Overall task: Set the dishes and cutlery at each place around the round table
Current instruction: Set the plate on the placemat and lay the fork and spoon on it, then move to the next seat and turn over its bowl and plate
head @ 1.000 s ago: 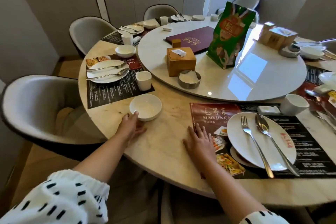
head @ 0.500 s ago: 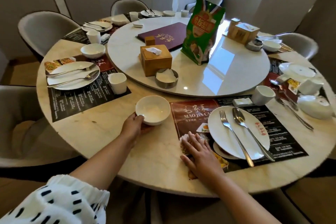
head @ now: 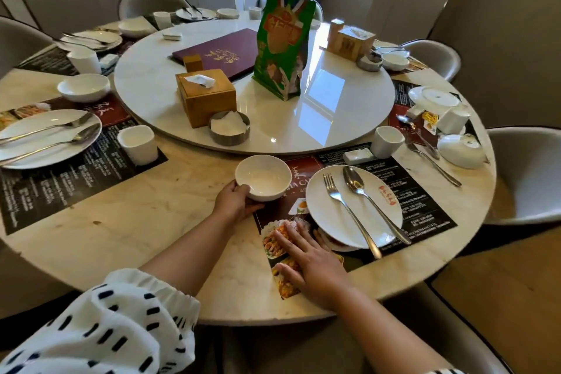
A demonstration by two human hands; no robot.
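My left hand (head: 235, 203) grips a white bowl (head: 263, 176) by its near rim, holding it over the top left corner of the dark placemat (head: 422, 209) in front of me. My right hand (head: 309, 261) lies flat with straight fingers on the placemat's left end, beside a white plate (head: 353, 206) that carries a fork (head: 349, 209) and a spoon (head: 370, 200). A white cup (head: 387, 142) and a small white rest (head: 358, 156) stand at the mat's far edge.
A round turntable (head: 334, 118) fills the table's middle, bearing a wooden tissue box (head: 206, 97), a metal ashtray (head: 229, 127), a green bag (head: 283, 42) and a purple menu (head: 221, 51). A set place lies at left with plate (head: 42, 138), cup (head: 138, 144), bowl (head: 83, 87). Chairs ring the table.
My left hand has carried the bowl to the right, from the bare tabletop onto the placemat's corner. My right hand stays flat on the mat. The view has swung rightward.
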